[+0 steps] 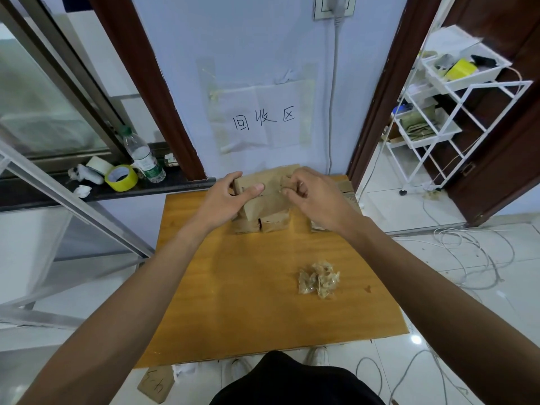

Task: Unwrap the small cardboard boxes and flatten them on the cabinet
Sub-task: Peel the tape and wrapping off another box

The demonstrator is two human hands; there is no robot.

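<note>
Forearms (163,276) reach to far edge of cabinet (248,287) | box (268,197) held there above other boxes (273,224), long axis left–right | left hand (225,198) grips its left end, thumb across front | right hand (314,197) pinches its top-right corner — tape or flap, cannot tell; next pull likely rightward

The single head-worn camera looks forward and steeply down from close above the cabinet top (248,287), facing the wall (175,54) behind it, whose side edges seem bent, probably by the wide lens.
</note>
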